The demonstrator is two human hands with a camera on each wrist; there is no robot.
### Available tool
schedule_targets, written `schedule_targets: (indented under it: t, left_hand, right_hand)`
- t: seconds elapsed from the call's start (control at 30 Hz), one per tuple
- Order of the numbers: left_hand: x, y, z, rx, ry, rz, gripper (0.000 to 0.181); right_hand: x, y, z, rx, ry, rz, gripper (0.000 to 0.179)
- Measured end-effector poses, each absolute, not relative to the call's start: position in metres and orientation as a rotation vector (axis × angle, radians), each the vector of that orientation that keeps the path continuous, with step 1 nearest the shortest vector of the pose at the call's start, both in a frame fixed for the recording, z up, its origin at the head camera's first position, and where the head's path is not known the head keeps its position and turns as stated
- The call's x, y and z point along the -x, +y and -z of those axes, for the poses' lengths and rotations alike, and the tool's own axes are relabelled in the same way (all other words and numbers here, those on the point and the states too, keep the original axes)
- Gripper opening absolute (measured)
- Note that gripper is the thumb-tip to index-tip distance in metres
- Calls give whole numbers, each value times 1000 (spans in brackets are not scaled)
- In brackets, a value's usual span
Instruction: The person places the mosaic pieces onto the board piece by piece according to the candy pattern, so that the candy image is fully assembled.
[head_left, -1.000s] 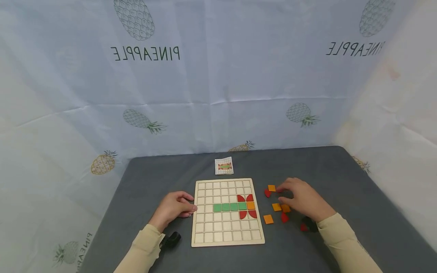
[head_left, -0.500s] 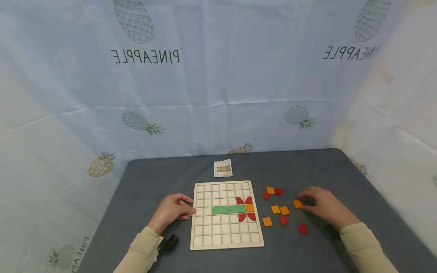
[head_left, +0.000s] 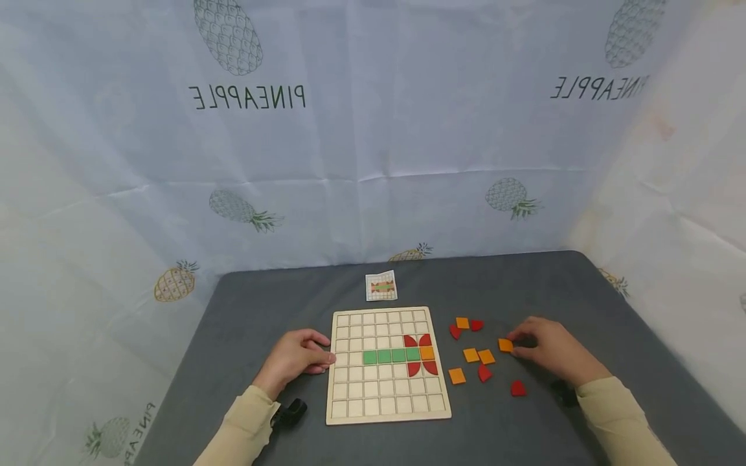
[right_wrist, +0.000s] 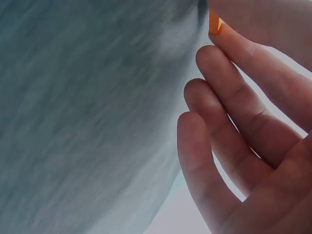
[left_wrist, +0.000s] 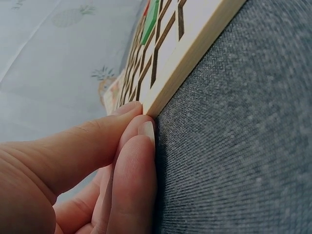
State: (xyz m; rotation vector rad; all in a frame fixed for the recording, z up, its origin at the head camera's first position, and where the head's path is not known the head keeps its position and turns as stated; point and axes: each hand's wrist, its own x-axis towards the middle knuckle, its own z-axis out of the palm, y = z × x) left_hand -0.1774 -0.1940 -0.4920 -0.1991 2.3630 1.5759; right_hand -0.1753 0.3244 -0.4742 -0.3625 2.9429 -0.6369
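In the head view a wooden grid board (head_left: 350, 389) lies on the grey table. My left hand (head_left: 298, 358) pinches its left edge; in the left wrist view the thumb (left_wrist: 92, 141) and index finger meet at the rim. A row of green square tiles (head_left: 391, 355) sits in the grid, ending at an orange square (head_left: 427, 353) with red quarter-round pieces (head_left: 430, 367) around it. To the right of the board, my right hand (head_left: 555, 349) pinches an orange square tile (head_left: 505, 345) between thumb and index finger. In the right wrist view only a sliver of that tile shows.
Loose orange square tiles (head_left: 457, 376) and red pieces (head_left: 518, 388) are scattered between the board and my right hand. A small printed pattern card (head_left: 381, 286) lies behind the board. A pineapple-print cloth (head_left: 373, 142) hangs behind the table.
My right hand has moved right and toward me, away from the back loose pieces, uncovering a red one. It now pinches an orange tile, shifted slightly left. My left hand stays at the board.
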Motion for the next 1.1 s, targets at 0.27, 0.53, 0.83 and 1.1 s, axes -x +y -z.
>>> schedule_targets:
  t: [0.27, 0.53, 0.83, 1.1]
  left_hand:
    - [180, -195, 489, 212, 2338, -1595, 39]
    - [179, -196, 491, 202, 2333, -1588, 39]
    - [179, -196, 492, 178, 2335, -1599, 40]
    - [179, -196, 492, 175, 2312, -1619, 41]
  right_hand:
    - [187, 282, 463, 399, 2968, 693, 20]
    - [204, 224, 458, 464, 2937, 793, 20]
    - [212, 165, 458, 546, 2882, 807, 17]
    - [209, 133, 467, 714, 2894, 723, 14]
